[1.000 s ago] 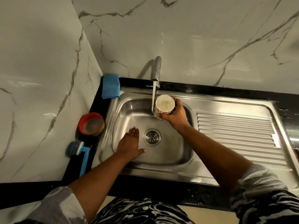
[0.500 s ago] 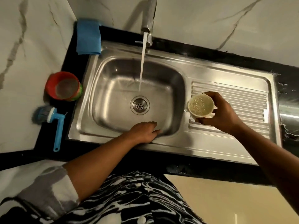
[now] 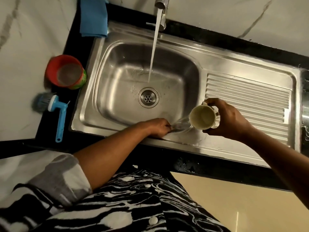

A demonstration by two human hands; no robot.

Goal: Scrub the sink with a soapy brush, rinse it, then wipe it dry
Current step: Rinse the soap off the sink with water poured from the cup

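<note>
A person in a black-and-white patterned top stood at the near edge of a steel sink (image 3: 87,121), both hands over its front rim. The left hand (image 3: 158,127) lay on that rim, fingers down against the wet steel and holding nothing. Just to its right, the right hand (image 3: 229,121) gripped a pale cup (image 3: 203,117), tipped on its side with the mouth toward the left hand, and water fanned out of it across the rim to the left fingertips. This looked like the rinsing stage, with the front edge being washed down by hand.

Beyond the hands, the basin showed a few flecks around the drain (image 3: 148,97), and a stream of water (image 3: 154,47) fell from the tap (image 3: 161,2) at the far wall. On the black counter (image 3: 73,47) left of the sink lay the blue brush (image 3: 56,113), its handle pointing back toward the person and its bristles away, with a red cup (image 3: 66,72) just past it.

The drying step would turn on the blue cloth (image 3: 93,17), which sat at the far left corner, diagonally across the basin from both hands. The empty left hand was the nearer one, while the right was occupied and farther off.
</note>
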